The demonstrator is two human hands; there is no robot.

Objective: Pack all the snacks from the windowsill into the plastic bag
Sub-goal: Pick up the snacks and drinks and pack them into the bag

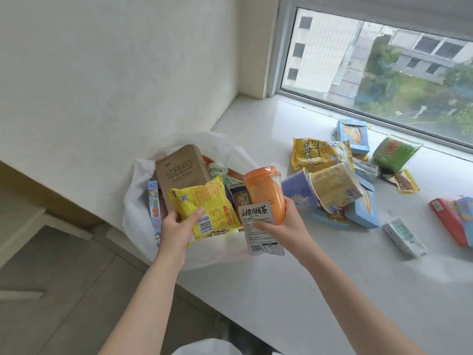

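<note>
A white plastic bag (135,201) lies open at the left end of the white windowsill (307,278). Inside it are a brown paper packet (179,170), a long blue box (154,211) and other snacks. My left hand (176,226) grips a yellow snack packet (204,208) over the bag's mouth. My right hand (279,224) holds an orange cup (266,193) together with a grey sachet (261,231), just right of the bag. More snacks lie on the sill to the right: a yellow bag (320,152), two paper tubs (330,185), blue boxes (353,134) and a green pouch (394,152).
A white-green bar (404,237) and red and blue packets (453,219) lie at the sill's right. The window (384,60) runs along the far edge, a wall (115,73) stands behind the bag, and the floor (51,278) drops off on the left.
</note>
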